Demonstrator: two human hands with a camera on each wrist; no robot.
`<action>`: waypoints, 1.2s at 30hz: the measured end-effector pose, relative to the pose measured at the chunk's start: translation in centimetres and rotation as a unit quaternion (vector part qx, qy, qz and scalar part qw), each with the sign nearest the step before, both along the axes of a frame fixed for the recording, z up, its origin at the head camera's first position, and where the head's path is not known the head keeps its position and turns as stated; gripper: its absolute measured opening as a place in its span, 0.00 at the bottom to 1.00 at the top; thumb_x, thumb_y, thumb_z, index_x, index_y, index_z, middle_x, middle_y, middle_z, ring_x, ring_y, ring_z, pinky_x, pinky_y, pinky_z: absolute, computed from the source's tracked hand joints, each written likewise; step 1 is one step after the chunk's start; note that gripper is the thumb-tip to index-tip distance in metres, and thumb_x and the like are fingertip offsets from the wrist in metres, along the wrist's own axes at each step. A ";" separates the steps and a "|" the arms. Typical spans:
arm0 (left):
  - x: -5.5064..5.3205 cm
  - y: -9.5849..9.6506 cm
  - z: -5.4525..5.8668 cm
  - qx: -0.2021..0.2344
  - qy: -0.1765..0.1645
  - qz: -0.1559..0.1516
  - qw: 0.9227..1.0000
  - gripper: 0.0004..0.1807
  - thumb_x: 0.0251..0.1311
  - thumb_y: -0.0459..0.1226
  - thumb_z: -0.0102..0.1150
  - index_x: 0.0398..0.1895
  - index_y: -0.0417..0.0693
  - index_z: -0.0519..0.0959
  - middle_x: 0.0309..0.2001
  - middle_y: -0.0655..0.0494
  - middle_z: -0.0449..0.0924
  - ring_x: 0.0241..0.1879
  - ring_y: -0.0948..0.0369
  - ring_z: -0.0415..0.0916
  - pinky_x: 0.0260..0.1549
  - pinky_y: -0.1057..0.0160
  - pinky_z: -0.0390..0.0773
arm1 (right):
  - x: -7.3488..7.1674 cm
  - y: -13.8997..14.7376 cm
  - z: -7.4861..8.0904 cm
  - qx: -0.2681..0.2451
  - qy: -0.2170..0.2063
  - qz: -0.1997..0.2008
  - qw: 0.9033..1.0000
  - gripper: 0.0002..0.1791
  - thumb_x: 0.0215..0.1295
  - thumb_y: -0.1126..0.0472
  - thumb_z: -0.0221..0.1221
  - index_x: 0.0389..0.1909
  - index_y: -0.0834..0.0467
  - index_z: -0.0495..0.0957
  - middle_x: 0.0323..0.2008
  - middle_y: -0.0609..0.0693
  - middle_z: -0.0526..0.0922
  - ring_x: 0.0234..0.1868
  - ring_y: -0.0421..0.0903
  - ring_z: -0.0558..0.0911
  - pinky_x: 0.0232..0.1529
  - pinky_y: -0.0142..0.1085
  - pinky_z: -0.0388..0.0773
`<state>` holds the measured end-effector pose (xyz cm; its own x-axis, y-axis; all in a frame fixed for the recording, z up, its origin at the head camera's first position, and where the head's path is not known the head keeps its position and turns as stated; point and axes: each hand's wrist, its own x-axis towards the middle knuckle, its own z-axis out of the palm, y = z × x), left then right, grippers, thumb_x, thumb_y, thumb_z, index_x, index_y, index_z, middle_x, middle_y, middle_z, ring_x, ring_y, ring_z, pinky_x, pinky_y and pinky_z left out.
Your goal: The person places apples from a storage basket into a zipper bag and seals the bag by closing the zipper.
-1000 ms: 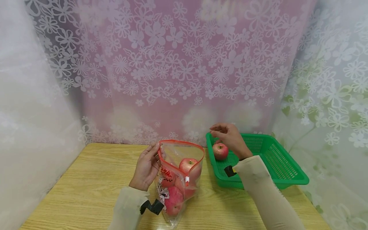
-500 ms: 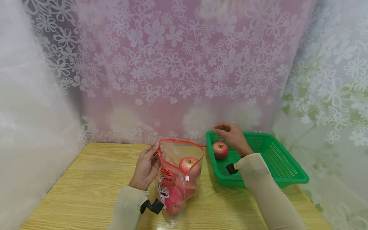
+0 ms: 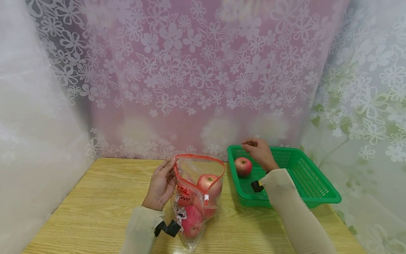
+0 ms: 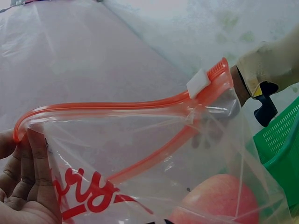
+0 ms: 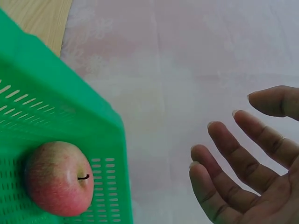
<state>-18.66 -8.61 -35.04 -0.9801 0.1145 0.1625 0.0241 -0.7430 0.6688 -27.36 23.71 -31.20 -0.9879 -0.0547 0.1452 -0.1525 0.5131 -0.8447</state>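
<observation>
At back-right corner of tabletop point(image 3: 104, 201), green basket point(image 3: 253, 203) holds one apple point(image 3: 243, 167) by left wall; right hand point(image 3: 260, 152) above, fingers loosely apart, grasping nothing; left hand point(image 3: 161, 186) pinches clear bag point(image 3: 181, 213) of apples point(image 3: 192, 223), left of basket.

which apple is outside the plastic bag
The apple sitting alone in the green basket, at the end nearest the bag; the other visible apples are inside the bag.

Far backdrop point(image 3: 203, 88) is pink with white floral print, basket point(image 3: 258, 201) is super green, bag point(image 4: 112, 105) clear and red-edged, apples point(image 3: 243, 167) pinky-red.
</observation>
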 end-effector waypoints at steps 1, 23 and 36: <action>0.0 0.0 0.0 0.001 0.000 0.000 1.000 0.11 0.73 0.36 0.46 0.36 0.50 0.80 0.33 0.57 0.77 0.28 0.66 0.78 0.31 0.71 0.80 | -0.1 0.1 -0.1 0.001 -0.003 -0.004 1.000 0.18 0.72 0.56 0.53 0.55 0.64 0.75 0.54 0.61 0.76 0.52 0.56 0.76 0.52 0.48 0.76; -0.1 -0.1 0.0 0.010 0.007 -0.005 1.000 0.12 0.74 0.35 0.45 0.36 0.50 0.80 0.31 0.57 0.78 0.27 0.66 0.78 0.30 0.72 0.80 | -1.6 1.2 -2.4 0.024 -0.015 -0.061 0.998 0.19 0.72 0.56 0.51 0.56 0.64 0.75 0.54 0.64 0.76 0.51 0.60 0.76 0.50 0.50 0.74; -0.1 -0.1 -0.1 0.007 -0.003 0.001 1.000 0.11 0.73 0.36 0.46 0.37 0.49 0.79 0.33 0.56 0.78 0.28 0.66 0.78 0.31 0.71 0.80 | -2.2 1.1 -3.7 0.024 -0.019 -0.100 0.994 0.18 0.71 0.56 0.53 0.52 0.64 0.77 0.56 0.63 0.75 0.43 0.54 0.77 0.39 0.41 0.76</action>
